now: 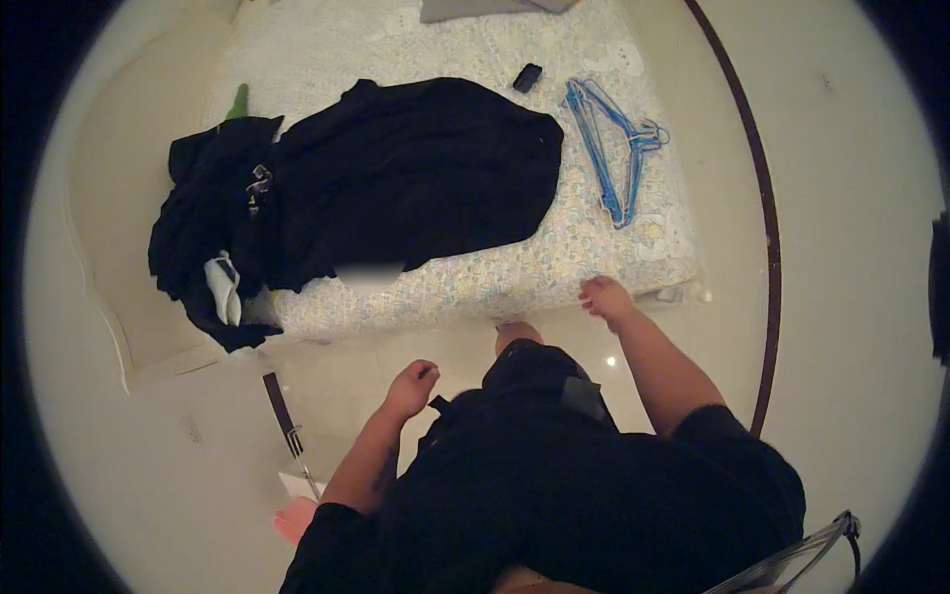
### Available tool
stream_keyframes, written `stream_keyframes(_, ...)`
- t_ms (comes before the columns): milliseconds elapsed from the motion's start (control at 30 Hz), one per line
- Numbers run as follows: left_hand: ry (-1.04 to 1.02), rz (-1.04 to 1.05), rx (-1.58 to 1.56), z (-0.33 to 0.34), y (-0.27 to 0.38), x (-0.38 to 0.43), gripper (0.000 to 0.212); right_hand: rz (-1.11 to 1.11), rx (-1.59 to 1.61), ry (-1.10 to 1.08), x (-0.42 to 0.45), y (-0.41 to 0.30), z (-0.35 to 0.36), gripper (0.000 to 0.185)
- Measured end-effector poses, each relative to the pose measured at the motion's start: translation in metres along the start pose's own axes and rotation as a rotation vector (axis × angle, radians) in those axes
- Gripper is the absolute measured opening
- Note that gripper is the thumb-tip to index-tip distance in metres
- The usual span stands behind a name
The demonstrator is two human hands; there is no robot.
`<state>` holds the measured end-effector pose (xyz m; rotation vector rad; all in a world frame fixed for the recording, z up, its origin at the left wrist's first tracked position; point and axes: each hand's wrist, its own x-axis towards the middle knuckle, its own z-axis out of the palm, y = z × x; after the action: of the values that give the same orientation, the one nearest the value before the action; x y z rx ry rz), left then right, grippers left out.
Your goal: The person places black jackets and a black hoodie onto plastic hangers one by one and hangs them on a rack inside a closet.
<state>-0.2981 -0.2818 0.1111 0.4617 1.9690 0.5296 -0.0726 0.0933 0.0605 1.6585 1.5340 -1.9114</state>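
My left hand [413, 387] hangs with curled fingers in front of the bed's near side, away from the clothing; whether its fingers are fully closed is unclear. At the bed's near edge, to the right, my right hand [605, 299] has loosely bent fingers and holds nothing visible. A large dark garment [423, 171] lies spread on the patterned bed cover [475, 289]. More dark clothes [208, 215] are bunched at its left, with a white item [224, 289] on them. Several blue and white hangers [631, 156] lie together on the bed's right part, beside a small black object [528, 78].
A pale headboard [133, 200] stands at the left. A green object [239, 102] pokes out behind the dark clothes. A pink object [297, 517] is on the lower left, near a dark-and-metal rod [279, 408]. A dark strip [768, 223] curves along the floor at right.
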Motion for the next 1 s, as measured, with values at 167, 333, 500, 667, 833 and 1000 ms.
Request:
stream_keyframes(167, 0.099, -0.02, 0.237, -0.065, 0.03, 0.085, 0.032, 0.106, 0.008, 0.092, 0.124, -0.059, 0.022, 0.037)
stream_keyframes(333, 0.389, 0.702, 0.818, -0.133, -0.031, 0.243, 0.036, -0.533, -0.64, 0.132, 0.155, -0.153, 0.085, 0.049)
stream_keyframes(500, 0.485, 0.305, 0.67, -0.165, 0.115, 0.351, 0.038, -0.624, -1.15, 0.13, 0.18, -0.161, 0.106, 0.068)
stream_keyframes(667, 0.62, 0.321, 0.791, -0.178, 0.161, 0.408, 0.054, -0.124, -1.243, -0.232, 0.157, -0.195, 0.106, 0.073)
stream_keyframes(833, 0.399, 0.19, 0.78, -0.169, 0.2, 0.437, 0.064, -0.152, -0.815, 0.008, 0.169, -0.185, 0.09, 0.058)
stream_keyframes(1000, 0.105, 0.223, 0.748, -0.169, 0.204, 0.438, 0.057, -0.067, -0.706, 0.174, 0.198, -0.171, 0.104, 0.058)
